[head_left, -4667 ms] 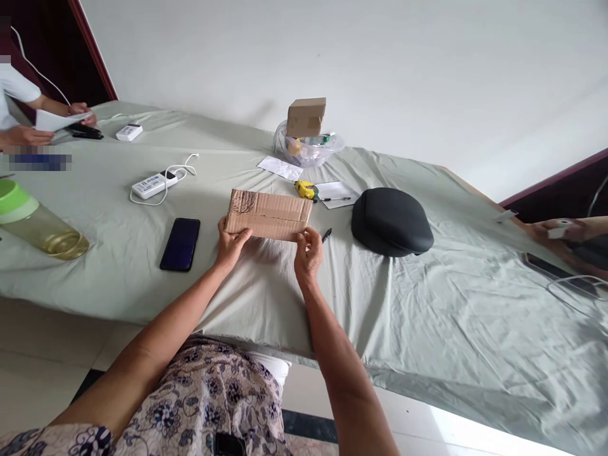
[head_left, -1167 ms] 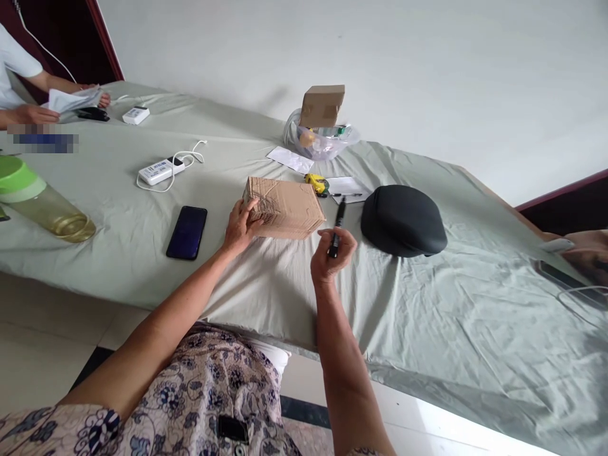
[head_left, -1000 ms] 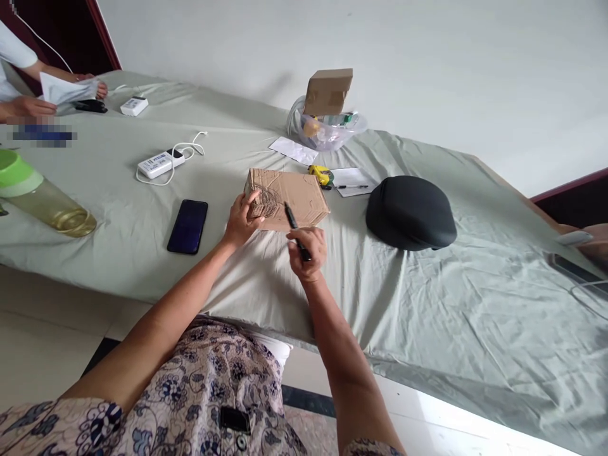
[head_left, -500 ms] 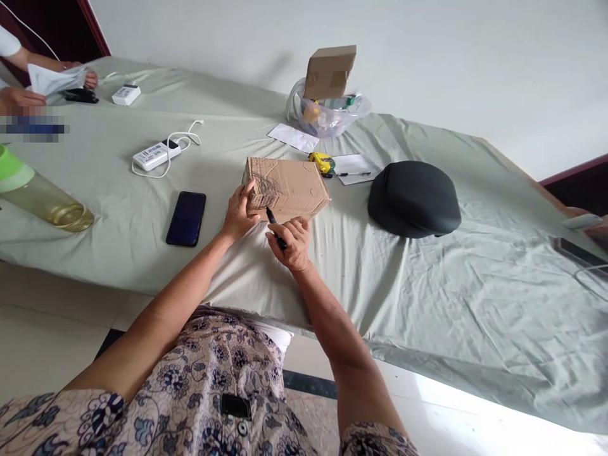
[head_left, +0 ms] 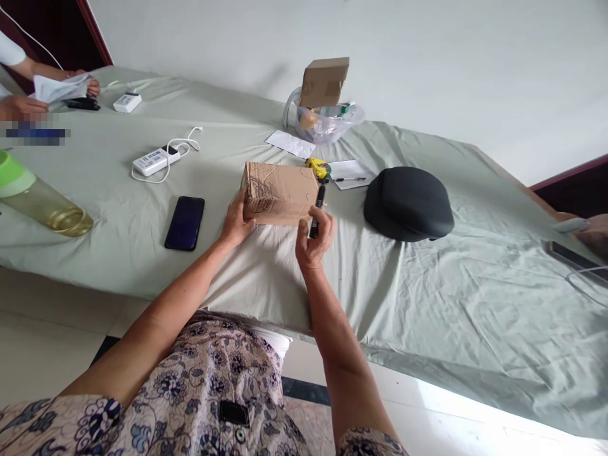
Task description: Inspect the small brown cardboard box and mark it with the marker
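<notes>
A brown cardboard box (head_left: 287, 187) lies on the cloth in front of me, with dark scribbled lines over its left end. My left hand (head_left: 236, 220) grips the box's left end, its thumb on the near side and some fingers hidden behind. In my right hand (head_left: 315, 239) is a black marker (head_left: 319, 206), held between the fingers and pointing away from me. That hand is at the box's near right corner; whether it touches the cardboard I cannot tell. Just behind that corner sits a yellow tape measure (head_left: 318, 168).
A black case (head_left: 408, 202) stands to the right, a phone (head_left: 185, 223) to the left. Farther off are a white power strip (head_left: 156, 161), a bottle (head_left: 47, 202), a plastic basket (head_left: 327, 130) and papers (head_left: 291, 144). Another person's hands (head_left: 21, 107) hold paper at far left.
My right hand has moved right with the marker, away from the scribbled end of the box. The marker's upper end has swung to the right. My left hand still holds the box.
</notes>
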`<state>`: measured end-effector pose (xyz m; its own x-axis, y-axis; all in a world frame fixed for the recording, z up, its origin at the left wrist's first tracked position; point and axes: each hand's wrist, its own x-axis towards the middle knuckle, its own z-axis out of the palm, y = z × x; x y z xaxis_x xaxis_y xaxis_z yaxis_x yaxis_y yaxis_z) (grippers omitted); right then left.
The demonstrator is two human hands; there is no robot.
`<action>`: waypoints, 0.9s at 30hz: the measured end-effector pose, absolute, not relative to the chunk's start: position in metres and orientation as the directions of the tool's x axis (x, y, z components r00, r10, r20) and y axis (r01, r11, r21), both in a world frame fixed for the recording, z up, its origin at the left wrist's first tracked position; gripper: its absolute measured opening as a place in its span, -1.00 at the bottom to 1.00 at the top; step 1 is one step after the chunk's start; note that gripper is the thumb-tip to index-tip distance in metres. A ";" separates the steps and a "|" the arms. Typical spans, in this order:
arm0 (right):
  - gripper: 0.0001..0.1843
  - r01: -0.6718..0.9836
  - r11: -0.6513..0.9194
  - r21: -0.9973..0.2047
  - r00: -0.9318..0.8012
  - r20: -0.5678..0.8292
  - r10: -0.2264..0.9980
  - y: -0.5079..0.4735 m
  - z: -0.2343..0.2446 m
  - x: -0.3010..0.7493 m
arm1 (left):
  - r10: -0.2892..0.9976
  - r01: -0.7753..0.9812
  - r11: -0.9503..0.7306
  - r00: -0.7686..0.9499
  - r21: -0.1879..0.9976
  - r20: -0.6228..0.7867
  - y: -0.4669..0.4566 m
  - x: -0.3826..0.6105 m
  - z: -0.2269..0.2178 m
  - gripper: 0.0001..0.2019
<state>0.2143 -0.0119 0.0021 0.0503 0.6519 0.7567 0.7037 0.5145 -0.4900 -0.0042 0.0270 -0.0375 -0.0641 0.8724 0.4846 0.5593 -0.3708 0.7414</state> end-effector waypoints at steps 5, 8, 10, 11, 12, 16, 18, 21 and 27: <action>-0.44 0.722 0.204 -0.661 0.300 0.565 0.769 0.009 -0.001 0.247 | 0.893 0.544 -0.303 -0.125 0.782 0.433 0.028 -0.007 -0.044 -0.18; -0.53 0.749 -0.091 -0.657 0.388 0.323 0.863 0.016 -0.005 0.256 | 0.874 0.513 -0.271 -0.223 0.814 0.432 0.028 -0.007 -0.042 -0.23; -0.58 0.779 -0.207 -0.592 0.397 0.210 0.893 0.018 -0.008 0.259 | 0.861 0.512 -0.249 -0.271 0.822 0.430 0.026 -0.009 -0.036 -0.22; -0.59 0.795 -0.230 -0.561 0.390 0.183 0.902 0.018 -0.008 0.259 | 0.855 0.521 -0.242 -0.284 0.818 0.434 0.024 -0.010 -0.032 -0.20; -0.59 0.811 -0.238 -0.535 0.380 0.172 0.909 0.018 -0.008 0.259 | 0.848 0.533 -0.233 -0.298 0.813 0.439 0.022 -0.012 -0.026 -0.19; -0.60 0.856 -0.237 -0.459 0.339 0.152 0.928 0.018 -0.005 0.259 | 0.816 0.577 -0.190 -0.358 0.794 0.455 0.009 -0.028 0.004 -0.29; -0.60 0.866 -0.229 -0.445 0.324 0.151 0.934 0.018 -0.004 0.258 | 0.810 0.588 -0.155 -0.384 0.794 0.443 0.001 -0.040 0.022 -0.35; -0.60 0.870 -0.212 -0.446 0.320 0.181 0.930 0.018 -0.006 0.258 | 0.812 0.650 -0.042 -0.420 0.759 0.405 -0.015 -0.067 0.044 -0.38; -0.55 0.846 -0.190 -0.497 0.342 0.235 0.910 0.024 -0.013 0.258 | 0.781 0.783 0.454 -0.579 0.425 0.233 -0.056 -0.121 0.051 -0.55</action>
